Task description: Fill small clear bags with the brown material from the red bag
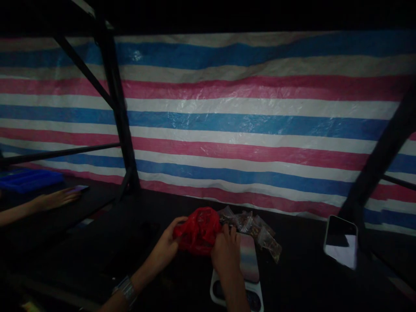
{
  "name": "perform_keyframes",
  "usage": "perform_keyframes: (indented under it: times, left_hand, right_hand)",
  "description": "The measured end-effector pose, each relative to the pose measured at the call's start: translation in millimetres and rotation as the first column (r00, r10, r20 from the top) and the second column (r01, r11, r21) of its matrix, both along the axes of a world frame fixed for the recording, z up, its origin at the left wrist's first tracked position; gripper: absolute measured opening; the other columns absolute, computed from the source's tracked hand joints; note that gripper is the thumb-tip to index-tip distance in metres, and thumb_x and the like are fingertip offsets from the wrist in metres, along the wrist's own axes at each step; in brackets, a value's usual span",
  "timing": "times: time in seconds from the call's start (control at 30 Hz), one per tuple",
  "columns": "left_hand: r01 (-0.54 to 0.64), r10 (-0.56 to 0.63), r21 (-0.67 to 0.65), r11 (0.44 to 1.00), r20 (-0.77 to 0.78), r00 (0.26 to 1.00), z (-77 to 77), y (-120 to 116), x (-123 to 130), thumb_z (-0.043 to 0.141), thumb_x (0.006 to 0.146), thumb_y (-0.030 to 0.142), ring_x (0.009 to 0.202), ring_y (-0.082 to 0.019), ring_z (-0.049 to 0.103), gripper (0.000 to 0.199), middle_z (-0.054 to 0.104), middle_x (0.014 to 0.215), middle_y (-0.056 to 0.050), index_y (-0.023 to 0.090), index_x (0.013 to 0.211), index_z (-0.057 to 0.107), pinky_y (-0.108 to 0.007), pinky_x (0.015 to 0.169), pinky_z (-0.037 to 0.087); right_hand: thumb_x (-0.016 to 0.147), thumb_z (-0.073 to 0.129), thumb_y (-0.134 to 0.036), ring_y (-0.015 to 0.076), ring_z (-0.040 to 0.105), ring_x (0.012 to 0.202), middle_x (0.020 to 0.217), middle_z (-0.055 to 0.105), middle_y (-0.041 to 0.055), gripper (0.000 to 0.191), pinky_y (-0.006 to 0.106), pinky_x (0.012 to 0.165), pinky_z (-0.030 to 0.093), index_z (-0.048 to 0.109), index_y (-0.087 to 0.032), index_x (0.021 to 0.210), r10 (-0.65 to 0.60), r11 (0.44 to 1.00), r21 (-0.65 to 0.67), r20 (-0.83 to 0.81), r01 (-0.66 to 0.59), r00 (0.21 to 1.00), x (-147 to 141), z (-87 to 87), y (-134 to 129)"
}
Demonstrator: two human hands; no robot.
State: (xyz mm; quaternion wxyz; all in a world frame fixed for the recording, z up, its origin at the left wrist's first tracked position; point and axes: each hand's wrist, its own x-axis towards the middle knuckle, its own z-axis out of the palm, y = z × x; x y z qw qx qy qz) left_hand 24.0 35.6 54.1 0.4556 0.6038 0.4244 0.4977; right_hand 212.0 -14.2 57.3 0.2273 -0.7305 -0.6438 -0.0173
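A red plastic bag (200, 229) lies bunched on the dark table between my hands. My left hand (173, 236) grips its left edge, fingers closed on the plastic; a metal watch band is on that wrist. At the bag's right side, my right hand (225, 245) has its fingers curled on the edge, partly hiding it. Beneath my right forearm sits a white digital scale (249, 260) with a shiny plate. Just behind the scale, several small clear packets (251, 225) with small dark and brownish contents lie in a heap.
A phone (341, 242) leans at the right near a dark frame post (373, 173). On the left, another person's hand (60, 198) rests by a phone-like object, near a blue tray (29, 178). A striped plastic sheet (243, 130) hangs behind the table.
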Motion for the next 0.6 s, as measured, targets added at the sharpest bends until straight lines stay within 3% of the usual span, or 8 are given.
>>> perform_keyframes:
  times: [0.07,0.2,0.33,0.47,0.53,0.6]
  left_hand:
    - [-0.061,0.061,0.007,0.998,-0.043,0.997,6.0,-5.8,-5.8,0.079,0.077,0.056,0.089,-0.03,0.082,0.053,0.084,0.102,-0.009,0.02,0.116,0.069,-0.043,0.077,0.067]
    - [-0.228,0.237,0.075,0.971,-0.15,0.96,19.3,-13.8,-21.1,0.08,0.072,0.05,0.111,-0.035,0.078,0.052,0.082,0.119,-0.013,0.021,0.113,0.072,-0.048,0.096,0.064]
    - [-0.279,0.32,0.185,0.942,-0.248,0.915,35.6,-20.8,-36.1,0.073,0.075,0.042,0.122,-0.037,0.073,0.052,0.077,0.13,-0.015,0.022,0.123,0.071,-0.055,0.107,0.058]
    - [-0.24,0.354,0.343,0.908,-0.324,0.877,42.0,-29.5,-44.8,0.064,0.076,0.024,0.142,-0.035,0.059,0.049,0.067,0.144,-0.011,0.026,0.124,0.075,-0.057,0.126,0.038]
    - [-0.156,0.358,0.439,0.885,-0.426,0.831,35.9,-32.5,-49.0,0.059,0.081,0.017,0.146,-0.032,0.055,0.052,0.062,0.153,-0.008,0.031,0.129,0.074,-0.053,0.126,0.04]
    - [0.005,0.38,0.57,0.822,-0.554,0.74,25.6,-34.2,-53.8,0.055,0.089,0.013,0.147,-0.03,0.055,0.054,0.059,0.158,-0.006,0.035,0.135,0.071,-0.048,0.122,0.047]
  right_hand:
    - [0.09,0.046,-0.002,0.0409,0.063,0.123,0.126,0.073,0.0233,0.042,0.054,0.102,0.045,0.084,-0.017,0.099,0.015,1.0,0.006,0.0,-0.015,1.0,1.7,-5.3,-3.7]
    - [0.092,0.05,-0.006,0.0407,0.063,0.119,0.127,0.071,0.0231,0.038,0.056,0.102,0.045,0.08,-0.015,0.113,0.027,0.995,0.093,-0.079,-0.02,0.997,5.3,-15.8,-10.3]
    - [0.098,0.054,-0.018,0.0391,0.063,0.122,0.126,0.072,0.0188,0.029,0.054,0.105,0.045,0.077,-0.02,0.115,0.085,0.982,0.185,-0.249,-0.039,0.965,12.2,-23.6,-14.5]
    - [0.101,0.055,-0.031,0.0403,0.063,0.124,0.13,0.07,0.0215,0.029,0.055,0.107,0.045,0.071,-0.019,0.122,0.134,0.966,0.257,-0.388,-0.033,0.912,17.9,-26.6,-23.1]
    - [0.097,0.062,-0.032,0.0401,0.06,0.128,0.138,0.065,0.021,0.042,0.055,0.108,0.044,0.062,-0.02,0.137,0.169,0.944,0.33,-0.422,-0.022,0.891,17.7,-19.2,-30.9]
    - [0.094,0.066,-0.029,0.0388,0.055,0.135,0.148,0.059,0.0192,0.058,0.054,0.11,0.043,0.05,-0.022,0.15,0.227,0.909,0.416,-0.414,-0.039,0.882,13.4,-2.0,-39.1]
